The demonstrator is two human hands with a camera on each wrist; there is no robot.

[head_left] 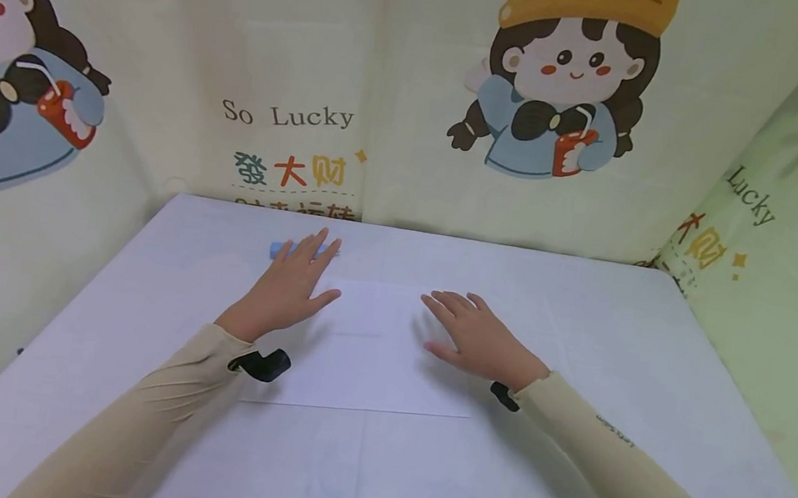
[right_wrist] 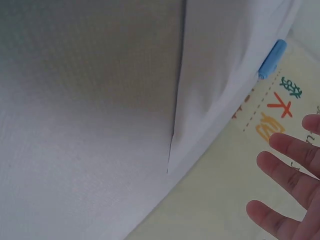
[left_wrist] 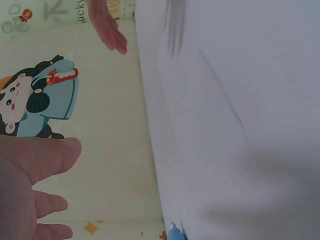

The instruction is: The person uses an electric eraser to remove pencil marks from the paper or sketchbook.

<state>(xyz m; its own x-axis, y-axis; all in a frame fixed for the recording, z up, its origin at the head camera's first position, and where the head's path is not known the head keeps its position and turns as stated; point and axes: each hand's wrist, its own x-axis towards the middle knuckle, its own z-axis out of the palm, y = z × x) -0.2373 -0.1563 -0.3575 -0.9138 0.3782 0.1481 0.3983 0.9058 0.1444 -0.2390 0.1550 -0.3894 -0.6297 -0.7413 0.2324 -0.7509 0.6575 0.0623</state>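
A white sheet of paper [head_left: 371, 346] lies flat on the white table [head_left: 566, 473]. My left hand [head_left: 292, 281] is open with its fingers spread over the sheet's far left corner, the fingertips reaching a small blue object [head_left: 280, 249] lying just beyond the paper. My right hand [head_left: 474, 335] is open too, palm down over the sheet's right part. In the right wrist view the blue object [right_wrist: 272, 59] shows near the table's far edge and the paper's edge [right_wrist: 176, 100] runs across the table. The left wrist view shows the blue object [left_wrist: 175, 233] at the bottom edge.
Cloth walls printed with a cartoon girl [head_left: 563, 94] and the words "So Lucky" [head_left: 286, 115] close in the table at the back and both sides. Bare table surface stretches in front of the paper and to its right.
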